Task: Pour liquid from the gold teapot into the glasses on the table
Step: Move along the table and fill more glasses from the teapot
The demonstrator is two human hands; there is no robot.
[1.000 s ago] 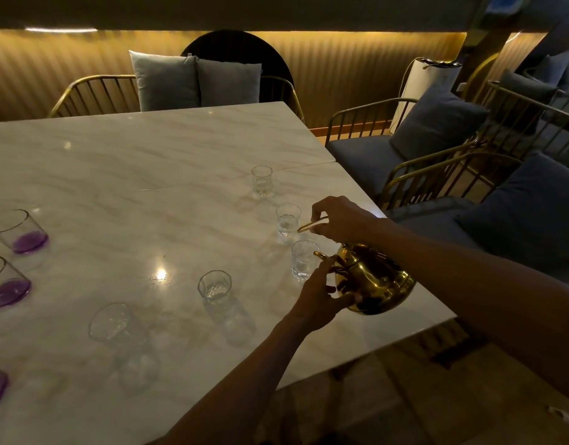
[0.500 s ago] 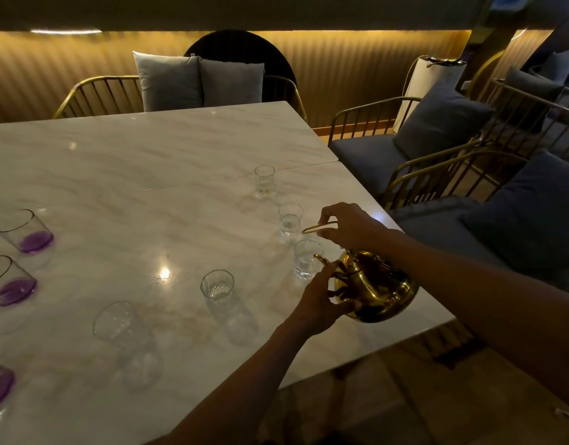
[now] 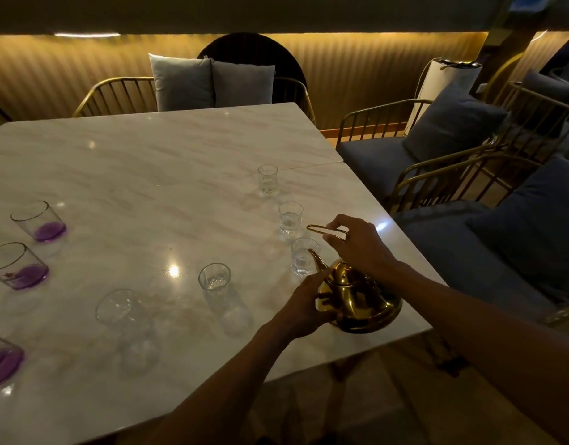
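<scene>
Head view: a marble table (image 3: pixel 148 175) carries three tumblers with purple dregs (image 3: pixel 48 231) at the left, two empty tumblers (image 3: pixel 214 277) nearer the middle and a line of three small glasses. The nearest small glass (image 3: pixel 304 256) stands just beside the spout. Cushioned chairs (image 3: pixel 437 146) ring the table. The teapot (image 3: pixel 357 303) sits tilted by the near-right table edge. The right hand (image 3: pixel 360 244) pinches its raised wire handle; the left hand (image 3: pixel 304 305) curls around its near side.
</scene>
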